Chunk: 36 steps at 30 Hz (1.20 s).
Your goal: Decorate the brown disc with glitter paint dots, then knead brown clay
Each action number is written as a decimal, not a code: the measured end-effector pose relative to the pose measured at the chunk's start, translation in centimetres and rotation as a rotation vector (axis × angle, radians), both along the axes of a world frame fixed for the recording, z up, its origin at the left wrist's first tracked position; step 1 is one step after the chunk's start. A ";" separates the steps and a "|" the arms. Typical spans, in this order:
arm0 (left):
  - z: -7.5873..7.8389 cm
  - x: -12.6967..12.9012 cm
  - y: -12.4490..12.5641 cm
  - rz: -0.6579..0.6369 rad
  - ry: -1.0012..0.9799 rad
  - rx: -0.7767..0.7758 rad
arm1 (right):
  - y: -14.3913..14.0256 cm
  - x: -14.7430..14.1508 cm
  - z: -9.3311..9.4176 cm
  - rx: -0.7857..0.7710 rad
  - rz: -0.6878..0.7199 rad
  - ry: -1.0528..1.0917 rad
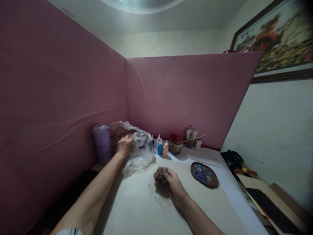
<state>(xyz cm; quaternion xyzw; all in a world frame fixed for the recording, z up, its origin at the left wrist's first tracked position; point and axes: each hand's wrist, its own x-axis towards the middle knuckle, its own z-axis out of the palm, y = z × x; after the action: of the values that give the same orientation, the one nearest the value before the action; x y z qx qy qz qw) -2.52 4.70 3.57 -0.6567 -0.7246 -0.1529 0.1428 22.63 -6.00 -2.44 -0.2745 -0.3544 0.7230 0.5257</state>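
My left hand point(124, 145) reaches into a crumpled clear plastic bag point(140, 153) at the back left of the white table point(137, 205), its fingers curled around brown clay inside. On the middle of the table lies a lump of brown clay point(160, 174), and my right hand point(172, 186) rests over it with the fingers bent onto it. A round brown clay disc point(204, 174) painted with blue and purple patches lies flat to the right of that hand.
A purple lidded cup point(102, 143) stands by the pink partition point(61, 98). Small blue and orange paint bottles point(162, 147), a bowl point(175, 147) with a wooden stick and a pot of tools point(191, 137) line the back. Dark items lie right of the table.
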 end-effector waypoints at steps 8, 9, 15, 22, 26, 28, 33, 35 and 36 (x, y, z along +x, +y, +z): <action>-0.2 1.6 -1.2 -0.027 0.030 -0.133 | 0.0 0.1 -0.3 0.001 -0.001 -0.007; -0.1 1.9 -1.2 -0.009 0.031 -0.127 | 0.0 0.1 -0.3 0.005 -0.001 -0.002; -0.8 3.7 0.1 0.076 -0.015 -0.078 | 0.0 0.1 -0.4 0.016 0.007 -0.015; -1.3 2.0 -0.1 0.264 -0.166 0.002 | -0.1 0.0 -0.1 0.007 0.014 -0.016; -0.7 0.8 -0.8 0.119 -0.080 0.053 | 0.0 -0.1 -0.3 0.012 0.020 0.004; -0.7 0.6 -1.1 0.037 0.009 -0.007 | 0.0 -0.1 -0.3 0.008 0.017 -0.002; -1.0 0.3 -1.9 -0.010 0.089 -0.048 | 0.0 -0.1 -0.3 -0.002 0.016 -0.018; -1.0 -0.1 -2.3 -0.023 0.100 -0.050 | 0.0 -0.1 -0.3 0.011 0.017 -0.012; -1.0 -0.3 -2.5 -0.025 0.093 -0.059 | 0.0 0.0 -0.4 0.019 0.019 -0.008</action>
<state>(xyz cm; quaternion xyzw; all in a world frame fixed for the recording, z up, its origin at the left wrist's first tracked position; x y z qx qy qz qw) -2.85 2.20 2.55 -0.6759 -0.7131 -0.1028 0.1549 22.58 -5.99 -2.81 -0.2689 -0.3661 0.7233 0.5201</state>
